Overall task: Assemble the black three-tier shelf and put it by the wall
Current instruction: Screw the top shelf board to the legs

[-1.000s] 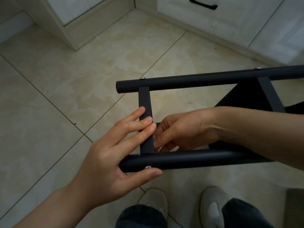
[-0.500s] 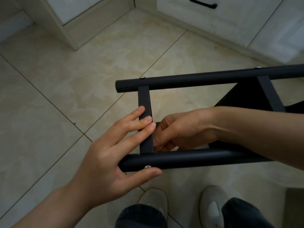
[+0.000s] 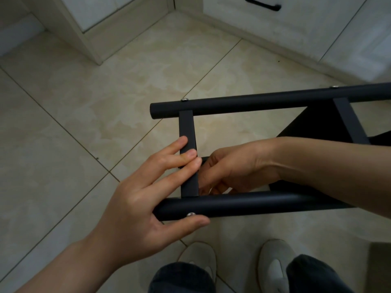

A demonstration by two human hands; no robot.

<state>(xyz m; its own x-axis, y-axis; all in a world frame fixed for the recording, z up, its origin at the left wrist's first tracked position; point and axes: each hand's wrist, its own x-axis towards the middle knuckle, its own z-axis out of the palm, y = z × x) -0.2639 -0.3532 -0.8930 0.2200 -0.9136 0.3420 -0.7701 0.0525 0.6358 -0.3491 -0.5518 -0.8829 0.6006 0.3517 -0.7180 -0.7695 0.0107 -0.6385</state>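
Observation:
The black shelf frame [image 3: 254, 102] lies on its side above the floor, with two round tubes running left to right and flat crossbars between them. My left hand [image 3: 143, 199] holds the left end of the near tube [image 3: 243, 205]: the thumb lies under it by a silver screw [image 3: 191, 214], and straight fingers rest on the left crossbar [image 3: 186, 127]. My right hand [image 3: 234, 168] reaches in between the tubes. Its curled fingers pinch a small black piece [image 3: 204, 159] right beside that crossbar; what the piece is stays hidden.
Beige floor tiles [image 3: 105, 102] lie all around. White cabinets with a black handle [image 3: 263, 4] line the back and right. My two light shoes [image 3: 198, 259] and dark trouser legs are just below the frame. A dark shelf panel [image 3: 317, 125] shows behind the right crossbar.

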